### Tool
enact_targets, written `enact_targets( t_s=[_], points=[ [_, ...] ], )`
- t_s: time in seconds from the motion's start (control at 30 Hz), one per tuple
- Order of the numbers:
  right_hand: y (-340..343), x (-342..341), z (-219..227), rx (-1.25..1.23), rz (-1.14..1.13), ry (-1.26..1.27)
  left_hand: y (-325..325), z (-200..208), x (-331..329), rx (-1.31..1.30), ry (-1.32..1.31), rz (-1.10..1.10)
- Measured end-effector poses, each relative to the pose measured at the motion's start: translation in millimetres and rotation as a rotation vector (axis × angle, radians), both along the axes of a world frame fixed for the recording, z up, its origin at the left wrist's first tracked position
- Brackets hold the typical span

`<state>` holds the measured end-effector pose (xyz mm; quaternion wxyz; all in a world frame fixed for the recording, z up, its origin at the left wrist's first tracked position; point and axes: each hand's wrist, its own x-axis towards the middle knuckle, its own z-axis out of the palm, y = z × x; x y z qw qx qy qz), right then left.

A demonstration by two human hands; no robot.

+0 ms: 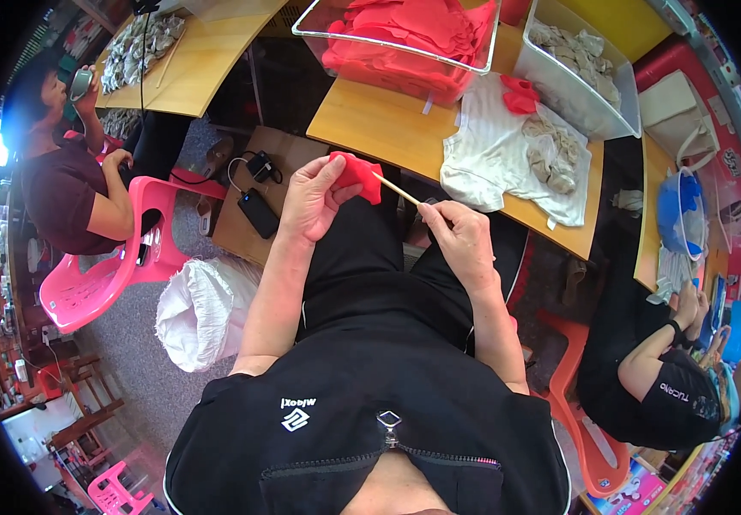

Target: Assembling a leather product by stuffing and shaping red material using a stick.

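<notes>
Above my lap, my left hand [308,202] pinches a small red fabric piece [358,174] between thumb and fingers. My right hand [463,240] is closed round the lower end of a thin wooden stick [398,188]. The stick's far tip meets the right edge of the red piece; whether it goes inside, I cannot tell. Just ahead, a white shirt [482,159] lies spread on the wooden table [370,120]. On it rest another red piece [519,94] and a heap of greyish-white pieces [552,154].
At the table's back stand a clear bin [405,54] of red pieces and another bin [580,107] of greyish-white ones. A white sack [203,313] is on the floor at left, near a pink chair [100,287] with a person seated. Another person [662,378] works at right.
</notes>
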<state>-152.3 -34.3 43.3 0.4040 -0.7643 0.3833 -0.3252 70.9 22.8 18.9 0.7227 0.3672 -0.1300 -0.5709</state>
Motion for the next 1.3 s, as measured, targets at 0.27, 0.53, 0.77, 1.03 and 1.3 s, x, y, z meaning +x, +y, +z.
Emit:
enact_targets(
  t_s=[0.27,0.53,0.77,1.03,1.3],
  points=[
    [-1,3,-8,-0.036,0.059,0.069,1,8,-13,0.061,-0.332,-0.184],
    [8,7,-39,0.268,0.069,-0.034,2,5,-20,0.149,-0.407,-0.370],
    [-5,9,-38,0.688,0.006,-0.276,-1,7,-21,0.037,-0.086,-0.268],
    [0,14,-48,0.814,0.034,-0.414,-3,3,-20,0.105,-0.269,-0.251],
    [7,17,-51,0.936,0.060,-0.458,-2,9,-13,0.083,-0.250,-0.262]
  ],
)
